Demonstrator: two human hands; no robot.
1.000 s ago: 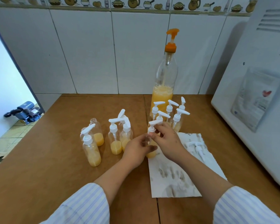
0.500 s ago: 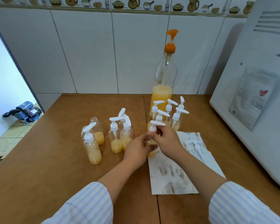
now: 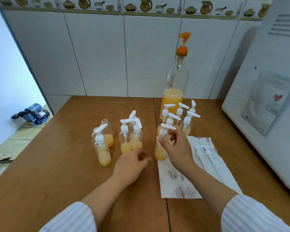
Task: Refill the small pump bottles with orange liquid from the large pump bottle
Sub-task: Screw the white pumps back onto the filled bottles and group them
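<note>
The brown wooden table (image 3: 57,164) carries everything here, with a white appliance (image 3: 266,114) along its right side, probably a refrigerator, and a clear packet (image 3: 264,102) stuck to its face. At the back, against the tiled wall, stands the large pump bottle (image 3: 175,87), orange pump head on top, orange liquid filling only its lower part, set where the small ones can be brought up to it. On the near right lies a paper towel (image 3: 177,180), likely there to catch drips, and two loose white pump tops (image 3: 206,153) rest on it, apparently waiting for bottles. Five capped small bottles (image 3: 184,118) cluster right in front of the big one, seemingly the finished lot. Left of centre sits another group, partly filled: a pair of capped ones (image 3: 131,139), a nearer capped one (image 3: 102,148), and an open capless bottle (image 3: 107,133) behind it that looks yet to be closed. Now the action: the right hand (image 3: 177,148) pinches the collar of the white pump on the small bottle at the towel's edge (image 3: 159,151), fingers curled round it, which reads as tightening the cap. The left hand (image 3: 132,164) sits just beside that bottle's base, not touching it, fingers loosely curled on nothing, seemingly finished steadying it.
</note>
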